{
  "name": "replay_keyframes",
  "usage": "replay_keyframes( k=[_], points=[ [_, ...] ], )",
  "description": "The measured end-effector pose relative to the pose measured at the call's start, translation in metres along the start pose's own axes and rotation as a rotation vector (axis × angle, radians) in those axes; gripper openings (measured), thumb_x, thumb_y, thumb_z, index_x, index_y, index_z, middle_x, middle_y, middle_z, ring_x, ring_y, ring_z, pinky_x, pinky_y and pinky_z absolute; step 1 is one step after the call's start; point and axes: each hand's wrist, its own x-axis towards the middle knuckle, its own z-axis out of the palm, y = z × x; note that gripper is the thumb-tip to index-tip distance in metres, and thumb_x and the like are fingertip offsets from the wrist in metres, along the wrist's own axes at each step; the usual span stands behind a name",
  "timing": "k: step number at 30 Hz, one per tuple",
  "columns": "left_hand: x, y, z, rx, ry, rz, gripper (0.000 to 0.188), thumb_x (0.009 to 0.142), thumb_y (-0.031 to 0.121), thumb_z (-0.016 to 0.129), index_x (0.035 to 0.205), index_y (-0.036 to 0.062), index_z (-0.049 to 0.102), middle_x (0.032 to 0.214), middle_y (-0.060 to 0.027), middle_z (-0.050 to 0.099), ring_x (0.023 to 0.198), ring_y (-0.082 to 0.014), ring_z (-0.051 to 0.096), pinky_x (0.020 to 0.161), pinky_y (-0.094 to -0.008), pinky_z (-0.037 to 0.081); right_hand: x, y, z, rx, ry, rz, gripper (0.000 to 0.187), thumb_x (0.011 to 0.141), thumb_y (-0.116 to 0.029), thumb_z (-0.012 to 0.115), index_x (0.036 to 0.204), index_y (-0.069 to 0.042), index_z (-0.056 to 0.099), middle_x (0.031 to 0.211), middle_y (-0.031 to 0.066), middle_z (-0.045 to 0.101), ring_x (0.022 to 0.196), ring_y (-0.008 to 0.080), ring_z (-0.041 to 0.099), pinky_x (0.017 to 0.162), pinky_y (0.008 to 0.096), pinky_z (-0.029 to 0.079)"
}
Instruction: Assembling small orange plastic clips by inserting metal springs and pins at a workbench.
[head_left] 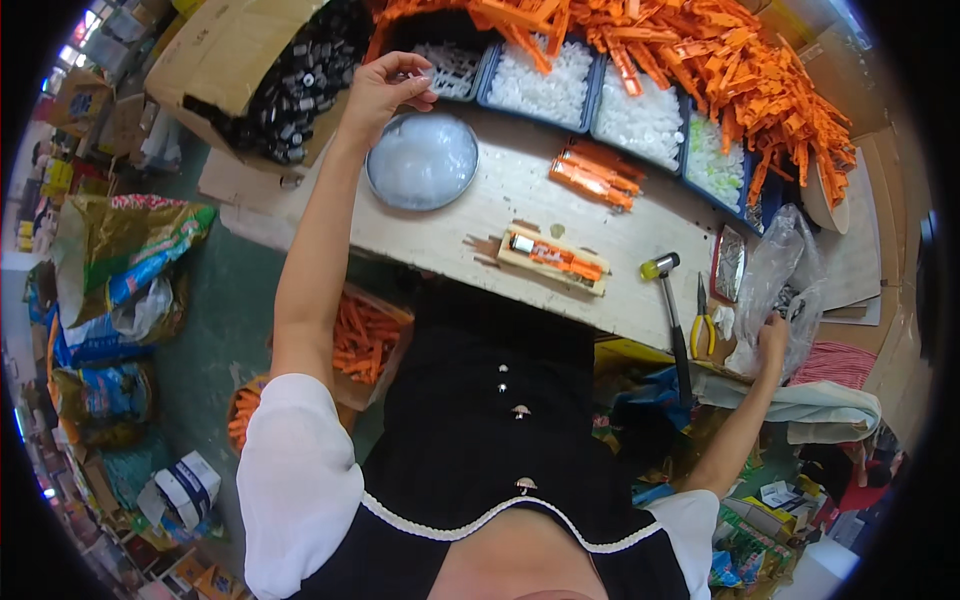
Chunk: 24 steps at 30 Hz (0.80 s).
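Note:
My left hand (pixel 385 98) is raised at the far left of the bench, thumb and fingertips pinched together. Whatever lies between them is too small to make out. Just below it sits a round grey dish (pixel 470 180) with pale, translucent contents; beside the fingers is a bin of small grey parts (pixel 448 70). At the right end, my right hand (pixel 772 338) is closed at a clear plastic bag (pixel 790 255) with small dark parts; its fingertips are partly hidden. Between the hands, an orange part with a silver-and-black cylinder (pixel 555 255) rests in a wooden holder (pixel 512 258).
Blue bins (pixel 540 85) of white parts line the back under an orange heap (pixel 710 50). Several orange pieces (pixel 596 176) lie mid-bench. A hammer (pixel 675 315), yellow-handled pliers (pixel 704 325) and a silver-lined tray (pixel 729 262) are at right; a carton (pixel 225 60) of black parts at left.

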Motion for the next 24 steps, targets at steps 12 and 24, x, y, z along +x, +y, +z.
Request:
replay_keyframes(
  k=[12,24],
  points=[
    [-0.121,-0.023,0.010,0.956,0.084,0.478,0.010,0.068,-0.003,0.062,0.076,0.0022,0.059,0.070,-0.0065,0.057,0.065,-0.0193,0.052,0.058,-0.0272,0.040,-0.029,-0.034,-0.044,0.293,0.321,-0.079,0.020,0.079,-0.021,0.060,0.088,-0.004,0.059,0.064,0.0081,0.057,0.054,0.0177,0.051,0.054,0.0314,0.040],
    [-0.117,-0.020,0.012,0.911,0.056,0.226,0.004,0.066,0.000,0.062,0.069,0.0016,0.060,0.066,-0.0077,0.057,0.064,-0.0212,0.055,0.058,-0.0317,0.043,-0.100,-0.118,-0.070,0.710,0.457,-0.141,0.015,0.083,-0.011,0.058,0.095,-0.001,0.058,0.072,0.0014,0.054,0.061,0.0091,0.048,0.057,0.0225,0.041]
  ],
)
